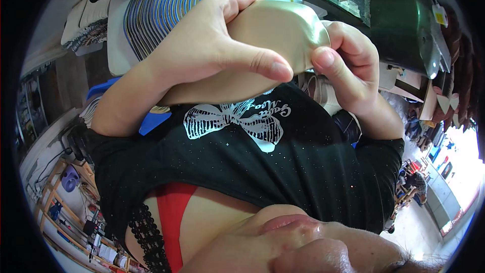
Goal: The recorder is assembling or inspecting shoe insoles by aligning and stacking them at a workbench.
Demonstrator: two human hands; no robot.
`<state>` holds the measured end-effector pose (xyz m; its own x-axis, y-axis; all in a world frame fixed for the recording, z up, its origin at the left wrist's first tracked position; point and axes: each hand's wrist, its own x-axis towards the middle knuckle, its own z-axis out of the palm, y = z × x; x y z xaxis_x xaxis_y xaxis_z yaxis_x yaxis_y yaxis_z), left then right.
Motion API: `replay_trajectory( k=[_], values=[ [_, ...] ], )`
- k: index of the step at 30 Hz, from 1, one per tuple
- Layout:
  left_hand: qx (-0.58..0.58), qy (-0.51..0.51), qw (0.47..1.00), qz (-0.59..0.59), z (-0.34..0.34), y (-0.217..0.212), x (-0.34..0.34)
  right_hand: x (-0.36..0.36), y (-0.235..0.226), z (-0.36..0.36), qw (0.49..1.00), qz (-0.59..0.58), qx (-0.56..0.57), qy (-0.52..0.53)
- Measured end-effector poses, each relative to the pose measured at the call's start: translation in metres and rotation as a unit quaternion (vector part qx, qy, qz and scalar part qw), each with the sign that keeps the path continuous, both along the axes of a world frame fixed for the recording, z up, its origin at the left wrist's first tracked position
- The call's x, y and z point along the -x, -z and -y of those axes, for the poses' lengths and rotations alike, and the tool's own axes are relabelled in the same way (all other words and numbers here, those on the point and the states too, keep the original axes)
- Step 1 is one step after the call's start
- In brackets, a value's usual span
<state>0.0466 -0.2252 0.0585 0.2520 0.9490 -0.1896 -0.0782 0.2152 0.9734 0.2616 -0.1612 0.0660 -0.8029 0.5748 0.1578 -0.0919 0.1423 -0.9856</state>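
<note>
A smooth, shiny beige piece shaped like an insole or shoe part (275, 23) is held up in front of my chest, its broad curved end toward the right. My left hand (202, 45) wraps across its middle, thumb lying on the near face and fingertips over the far edge. At the broad end my right hand (351, 68) pinches the rim between thumb and bent fingers. The underside of the piece is hidden. Just beyond my left hand, a long row of thin insoles (161, 15) with blue and tan edges lies on a white surface (117, 45).
A green machine bed (343, 2) with a dark green rounded housing (404, 30) stands at the far right. More stacked pale pieces (86, 25) are at the far left. Part of a blue bin (154, 123) shows below my left forearm. Another person (418, 184) is in the right background.
</note>
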Motion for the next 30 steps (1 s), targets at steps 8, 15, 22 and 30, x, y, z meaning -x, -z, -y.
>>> replay_trajectory(
  k=[8, 15, 22, 30],
  values=[
    [0.016, -0.012, 0.999, 0.050, 0.011, -0.004, 0.001, 0.007, 0.008, -0.009, 0.994, -0.079, -0.056, -0.052],
    [0.103, 0.032, 0.979, 0.173, 0.009, 0.009, -0.007, 0.023, 0.046, 0.014, 0.967, -0.245, 0.073, -0.005],
    [-0.113, 0.058, 0.992, -0.018, 0.014, 0.019, -0.010, 0.028, 0.037, 0.014, 0.962, -0.217, 0.124, 0.112],
    [-0.288, -0.014, 0.912, -0.292, -0.007, 0.008, 0.001, 0.013, 0.026, -0.005, 0.976, -0.050, 0.015, 0.209]
  ],
)
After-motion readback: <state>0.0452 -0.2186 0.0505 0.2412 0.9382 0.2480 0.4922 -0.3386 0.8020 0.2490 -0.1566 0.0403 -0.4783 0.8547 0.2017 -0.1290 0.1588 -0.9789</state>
